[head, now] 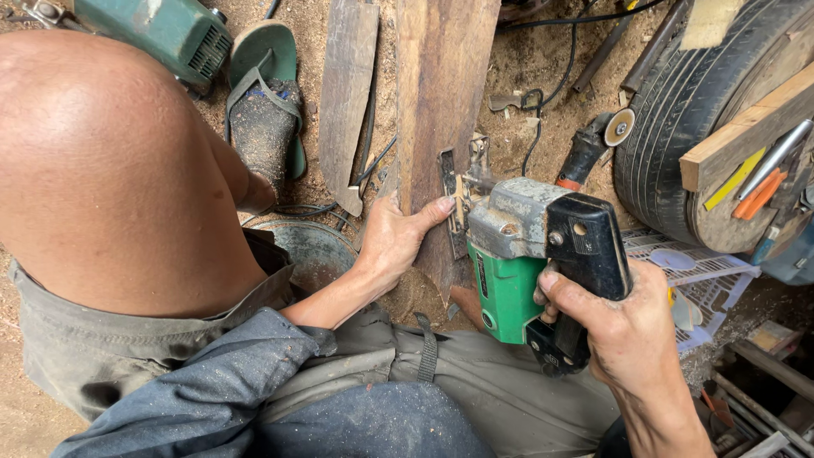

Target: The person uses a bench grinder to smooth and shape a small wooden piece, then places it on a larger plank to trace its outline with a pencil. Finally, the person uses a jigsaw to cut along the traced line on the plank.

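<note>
My right hand grips the black handle of a green and grey jigsaw, which stands at the right edge of a long wooden plank. My left hand lies flat on the plank just left of the saw's foot, thumb stretched toward the blade area. The blade itself is hidden behind the saw body. My bare knee fills the left of the view.
A second, narrower board lies left of the plank. A sandal and a green power tool sit at the top left. An angle grinder, a tyre, black cables and a white plastic crate lie to the right on sawdust.
</note>
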